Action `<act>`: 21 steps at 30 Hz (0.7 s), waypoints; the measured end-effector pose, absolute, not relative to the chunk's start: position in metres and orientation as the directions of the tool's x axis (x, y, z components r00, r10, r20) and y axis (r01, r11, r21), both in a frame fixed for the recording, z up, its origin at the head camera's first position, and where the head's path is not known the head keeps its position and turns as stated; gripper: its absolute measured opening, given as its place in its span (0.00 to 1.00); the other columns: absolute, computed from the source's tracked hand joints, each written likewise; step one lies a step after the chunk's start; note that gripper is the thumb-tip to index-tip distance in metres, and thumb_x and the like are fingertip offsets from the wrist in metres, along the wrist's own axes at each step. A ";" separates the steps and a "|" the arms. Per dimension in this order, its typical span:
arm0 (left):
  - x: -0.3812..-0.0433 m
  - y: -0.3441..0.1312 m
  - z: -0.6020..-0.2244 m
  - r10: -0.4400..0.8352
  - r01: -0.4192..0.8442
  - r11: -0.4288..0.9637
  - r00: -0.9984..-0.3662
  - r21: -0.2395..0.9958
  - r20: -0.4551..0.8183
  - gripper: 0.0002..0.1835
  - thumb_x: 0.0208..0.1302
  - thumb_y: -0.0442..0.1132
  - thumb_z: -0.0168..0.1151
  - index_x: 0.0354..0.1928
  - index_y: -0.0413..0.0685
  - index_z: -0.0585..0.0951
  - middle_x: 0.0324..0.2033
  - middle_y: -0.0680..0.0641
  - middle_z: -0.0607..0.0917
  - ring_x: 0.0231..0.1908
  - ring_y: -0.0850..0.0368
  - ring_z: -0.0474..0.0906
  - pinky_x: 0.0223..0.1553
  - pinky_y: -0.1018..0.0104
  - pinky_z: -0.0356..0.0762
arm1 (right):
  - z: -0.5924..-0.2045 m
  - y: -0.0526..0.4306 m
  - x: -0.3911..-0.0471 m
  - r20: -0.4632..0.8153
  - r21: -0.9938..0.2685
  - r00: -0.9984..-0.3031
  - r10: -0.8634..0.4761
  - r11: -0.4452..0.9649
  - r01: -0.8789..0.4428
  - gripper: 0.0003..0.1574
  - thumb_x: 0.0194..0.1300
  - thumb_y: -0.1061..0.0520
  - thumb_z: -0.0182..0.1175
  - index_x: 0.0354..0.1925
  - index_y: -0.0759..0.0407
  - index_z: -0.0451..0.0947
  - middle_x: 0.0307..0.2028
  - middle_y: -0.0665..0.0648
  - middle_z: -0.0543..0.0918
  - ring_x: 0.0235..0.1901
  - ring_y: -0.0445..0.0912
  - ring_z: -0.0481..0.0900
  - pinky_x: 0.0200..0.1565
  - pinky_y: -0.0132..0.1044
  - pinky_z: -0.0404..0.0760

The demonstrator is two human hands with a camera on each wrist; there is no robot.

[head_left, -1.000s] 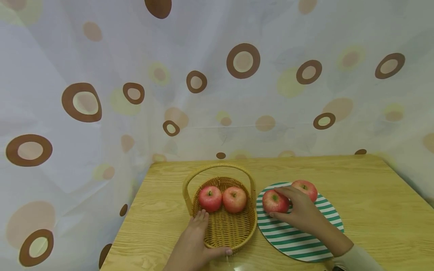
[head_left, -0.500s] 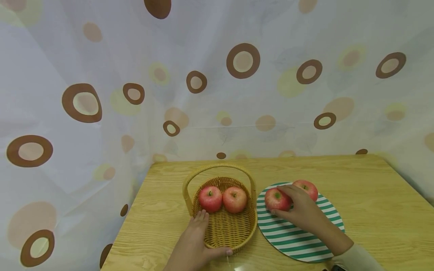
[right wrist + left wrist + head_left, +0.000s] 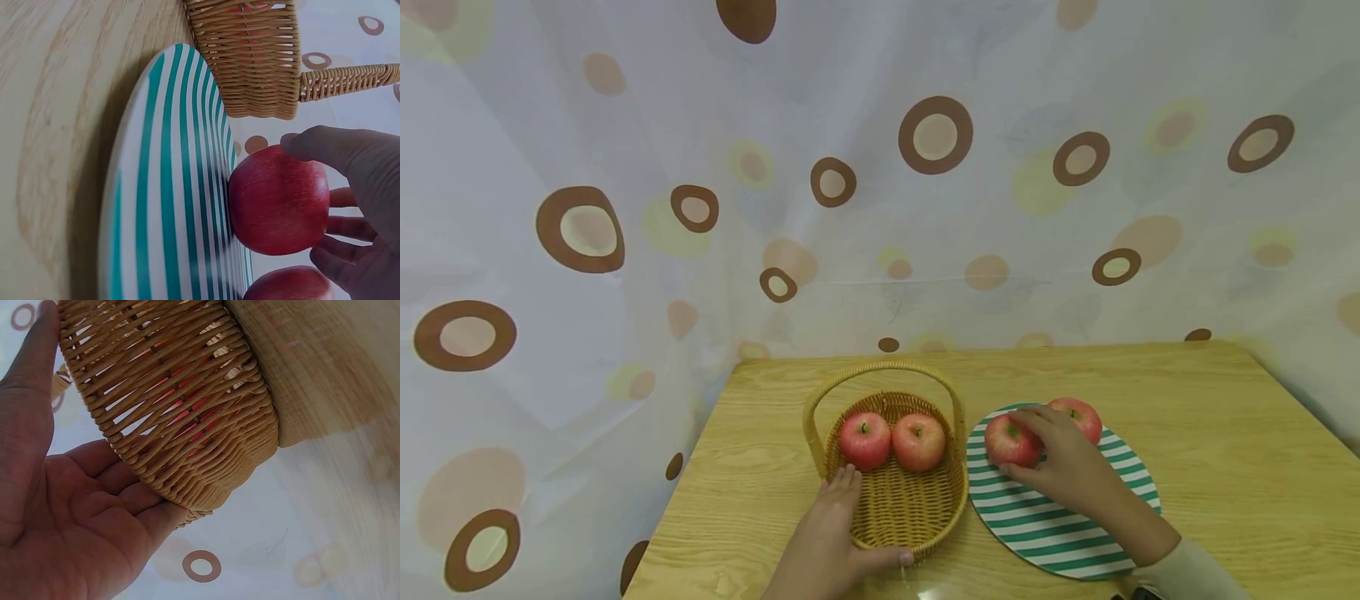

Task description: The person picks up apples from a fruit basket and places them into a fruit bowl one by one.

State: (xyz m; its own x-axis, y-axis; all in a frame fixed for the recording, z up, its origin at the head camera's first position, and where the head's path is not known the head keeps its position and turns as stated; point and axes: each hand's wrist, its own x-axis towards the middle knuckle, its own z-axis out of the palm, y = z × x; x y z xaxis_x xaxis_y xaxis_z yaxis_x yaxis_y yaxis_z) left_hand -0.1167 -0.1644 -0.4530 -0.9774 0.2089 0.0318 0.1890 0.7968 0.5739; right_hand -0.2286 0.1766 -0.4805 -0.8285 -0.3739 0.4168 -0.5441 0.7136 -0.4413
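Observation:
A wicker basket (image 3: 958,500) with an arched handle holds two red apples, the left apple (image 3: 865,442) and the right apple (image 3: 919,442), towards its back. My left hand (image 3: 826,532) rests on the basket's near-left rim, its fingers straight and its thumb along the front edge; in the left wrist view, the fingertips are hidden behind the weave. On a flat, round, green-and-white striped mat (image 3: 1060,542), my right hand (image 3: 1070,468) grips an apple (image 3: 278,200) between thumb and fingers. Another apple (image 3: 1078,417) sits just behind that hand, at the mat's far edge.
The wooden table (image 3: 1240,467) extends to both sides of the basket and mat. A patterned white sheet (image 3: 865,100) hangs behind the table and along its sides. The basket's arched handle (image 3: 886,367) rises above its apples, and the mat lies close to its right side.
My right hand and the apple it grips have shifted slightly to the right on the mat. The left hand and the basket stay where they were.

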 end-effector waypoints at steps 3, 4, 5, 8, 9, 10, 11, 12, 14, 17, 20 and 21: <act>-0.117 -0.164 -0.453 0.206 0.187 0.796 -0.978 0.576 0.033 0.71 0.48 0.77 0.75 0.76 0.24 0.64 0.76 0.25 0.66 0.79 0.31 0.61 0.75 0.32 0.63 | -0.477 0.176 -0.227 0.412 -0.444 -0.830 -0.376 0.713 -0.543 0.41 0.55 0.48 0.84 0.62 0.63 0.81 0.61 0.63 0.84 0.62 0.64 0.80 0.53 0.60 0.88; -0.117 -0.164 -0.453 0.205 0.186 0.795 -0.978 0.578 0.032 0.71 0.48 0.77 0.75 0.77 0.24 0.64 0.76 0.25 0.66 0.79 0.31 0.61 0.76 0.32 0.63 | -0.476 0.175 -0.226 0.414 -0.444 -0.828 -0.378 0.710 -0.546 0.40 0.55 0.49 0.84 0.62 0.62 0.82 0.61 0.63 0.84 0.62 0.64 0.80 0.52 0.59 0.88; -0.116 -0.164 -0.452 0.204 0.184 0.794 -0.978 0.580 0.031 0.71 0.48 0.77 0.75 0.77 0.24 0.63 0.76 0.25 0.66 0.79 0.31 0.60 0.76 0.32 0.63 | -0.475 0.175 -0.225 0.417 -0.444 -0.825 -0.382 0.706 -0.552 0.40 0.55 0.49 0.83 0.61 0.62 0.82 0.61 0.62 0.84 0.62 0.64 0.80 0.52 0.59 0.88; -0.116 -0.165 -0.453 0.200 0.180 0.791 -0.979 0.585 0.030 0.71 0.48 0.77 0.74 0.77 0.25 0.63 0.77 0.26 0.65 0.79 0.31 0.60 0.76 0.32 0.63 | -0.474 0.174 -0.222 0.439 -0.429 -0.808 -0.393 0.698 -0.573 0.38 0.55 0.49 0.84 0.60 0.62 0.83 0.59 0.61 0.85 0.61 0.63 0.80 0.52 0.59 0.89; -0.116 -0.165 -0.453 0.200 0.180 0.790 -0.979 0.586 0.030 0.72 0.48 0.77 0.74 0.77 0.25 0.63 0.77 0.26 0.65 0.79 0.31 0.60 0.76 0.32 0.63 | -0.474 0.174 -0.221 0.446 -0.425 -0.802 -0.397 0.695 -0.580 0.37 0.55 0.50 0.84 0.59 0.62 0.84 0.59 0.61 0.85 0.61 0.63 0.80 0.52 0.59 0.88; -0.115 -0.165 -0.453 0.200 0.181 0.789 -0.979 0.587 0.032 0.71 0.48 0.77 0.74 0.77 0.25 0.63 0.77 0.26 0.65 0.79 0.31 0.60 0.76 0.32 0.62 | -0.473 0.173 -0.221 0.455 -0.419 -0.796 -0.400 0.692 -0.588 0.37 0.55 0.50 0.84 0.59 0.62 0.84 0.59 0.61 0.85 0.61 0.63 0.80 0.53 0.59 0.88; -0.115 -0.165 -0.454 0.200 0.182 0.789 -0.979 0.587 0.035 0.71 0.48 0.77 0.74 0.77 0.25 0.63 0.77 0.26 0.65 0.79 0.31 0.60 0.76 0.32 0.62 | -0.473 0.173 -0.220 0.461 -0.413 -0.791 -0.403 0.691 -0.593 0.36 0.55 0.50 0.84 0.58 0.63 0.84 0.59 0.61 0.85 0.61 0.62 0.80 0.53 0.60 0.88; -0.115 -0.165 -0.454 0.202 0.185 0.789 -0.979 0.585 0.038 0.71 0.48 0.77 0.74 0.77 0.25 0.63 0.77 0.26 0.65 0.79 0.31 0.60 0.76 0.32 0.62 | -0.474 0.173 -0.219 0.467 -0.406 -0.787 -0.403 0.692 -0.596 0.36 0.54 0.50 0.84 0.58 0.63 0.84 0.58 0.60 0.85 0.61 0.62 0.80 0.53 0.59 0.88; -0.115 -0.165 -0.454 0.205 0.192 0.789 -0.978 0.584 0.044 0.71 0.49 0.77 0.75 0.77 0.25 0.63 0.76 0.25 0.66 0.79 0.31 0.60 0.76 0.33 0.62 | -0.474 0.172 -0.218 0.476 -0.400 -0.781 -0.405 0.691 -0.602 0.34 0.54 0.51 0.84 0.56 0.62 0.85 0.58 0.61 0.85 0.60 0.61 0.81 0.53 0.59 0.88; -0.116 -0.165 -0.454 0.210 0.203 0.788 -0.976 0.581 0.056 0.70 0.49 0.76 0.75 0.76 0.24 0.64 0.76 0.25 0.66 0.79 0.30 0.60 0.76 0.33 0.62 | -0.474 0.172 -0.217 0.480 -0.392 -0.777 -0.407 0.693 -0.605 0.32 0.54 0.53 0.84 0.55 0.61 0.86 0.57 0.60 0.86 0.59 0.60 0.82 0.53 0.57 0.88; -0.116 -0.165 -0.454 0.211 0.210 0.790 -0.975 0.576 0.066 0.70 0.49 0.76 0.76 0.76 0.24 0.64 0.75 0.25 0.67 0.79 0.30 0.61 0.76 0.33 0.62 | -0.474 0.172 -0.217 0.481 -0.372 -0.771 -0.417 0.699 -0.611 0.32 0.52 0.55 0.84 0.54 0.61 0.87 0.57 0.61 0.86 0.59 0.60 0.82 0.53 0.57 0.88; -0.116 -0.165 -0.454 0.211 0.211 0.790 -0.975 0.575 0.068 0.70 0.48 0.75 0.76 0.76 0.24 0.65 0.75 0.25 0.67 0.79 0.30 0.61 0.76 0.33 0.62 | -0.474 0.172 -0.217 0.481 -0.367 -0.769 -0.421 0.700 -0.613 0.32 0.52 0.56 0.84 0.54 0.61 0.87 0.56 0.61 0.86 0.59 0.60 0.82 0.53 0.57 0.88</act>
State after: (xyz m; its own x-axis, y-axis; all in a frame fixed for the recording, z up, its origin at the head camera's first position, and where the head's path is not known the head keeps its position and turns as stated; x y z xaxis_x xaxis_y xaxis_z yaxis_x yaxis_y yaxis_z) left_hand -0.1162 -0.1650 -0.4537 -0.9752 0.2107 0.0676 0.2107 0.7902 0.5754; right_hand -0.2169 0.1719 -0.4736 -0.7690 -0.4210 0.4811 -0.6127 0.7001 -0.3667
